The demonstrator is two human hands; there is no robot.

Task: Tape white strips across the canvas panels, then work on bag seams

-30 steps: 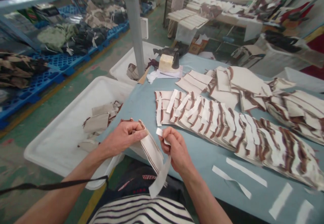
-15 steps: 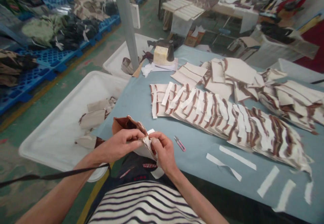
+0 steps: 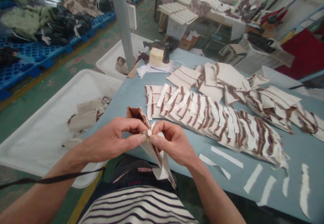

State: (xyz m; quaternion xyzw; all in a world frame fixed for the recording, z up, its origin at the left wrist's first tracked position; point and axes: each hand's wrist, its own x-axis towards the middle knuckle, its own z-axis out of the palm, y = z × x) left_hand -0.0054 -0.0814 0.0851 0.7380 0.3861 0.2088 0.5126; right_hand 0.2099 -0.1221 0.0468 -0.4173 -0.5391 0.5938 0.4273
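Observation:
Both hands meet over the near edge of the table, holding a cream and brown sewn fabric pouch [image 3: 152, 148] that hangs at a slant. My left hand [image 3: 120, 138] is closed, its thumb and forefinger pinching the pouch's edge. Right beside it, my right hand [image 3: 172, 141] pinches the same edge and a white strip [image 3: 164, 165] that dangles below the fingers in a curl. What lies between the fingertips is partly hidden. Behind the hands lies a long row of overlapping cream and brown pouches [image 3: 183, 116] topped with white strips.
Several loose white strips [image 3: 227, 156] lie along the table's right front. A pile of fabric pieces [image 3: 230, 77] covers the back right. Left of the table [image 3: 118, 102] stands a white bin [image 3: 50, 116] with pouches inside. A metal post [image 3: 123, 25] rises beyond the far left corner.
Both hands have come up nearer the camera with the pouch, which hangs lower and more slanted. The small pink-handled snips on the table are no longer visible. The view has shifted slightly.

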